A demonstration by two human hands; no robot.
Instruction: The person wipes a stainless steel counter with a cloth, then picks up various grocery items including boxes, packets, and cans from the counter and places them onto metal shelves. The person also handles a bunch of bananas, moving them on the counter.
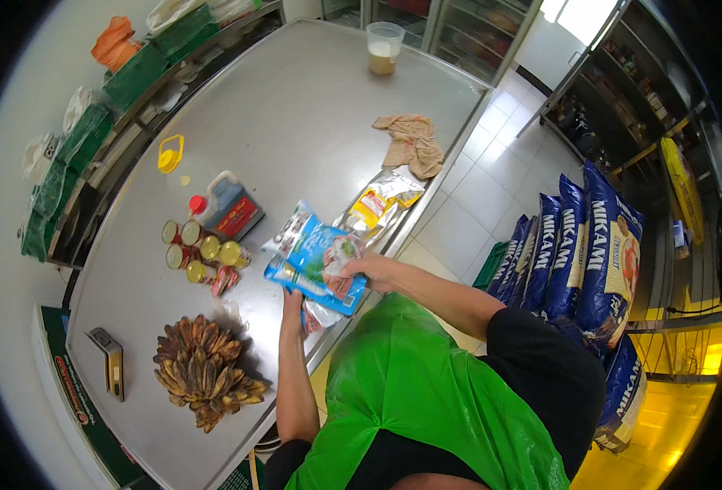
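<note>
Two or more blue plastic food packets point(313, 248) are held in an overlapping stack above the near edge of the steel table point(275, 110). Gripping their right end is my right hand point(367, 269), with the thumb on the printed top face. My left hand point(292, 306) supports the lower packet point(281, 277) from its near left side, its fingers mostly hidden beneath. Just beyond the right hand, a silver and yellow foil pouch point(376, 205) lies along the table edge. A plastic jug with a red cap point(229, 208) stands left of the packets.
Several small tins point(198, 248) and a red packet point(224, 280) sit by the jug. Bananas point(204, 367) and a black-and-yellow device point(110, 361) lie nearer left. A yellow cap point(169, 159), cloth point(413, 144) and plastic tub point(384, 52) are farther back. Blue sacks point(599, 251) are stacked right.
</note>
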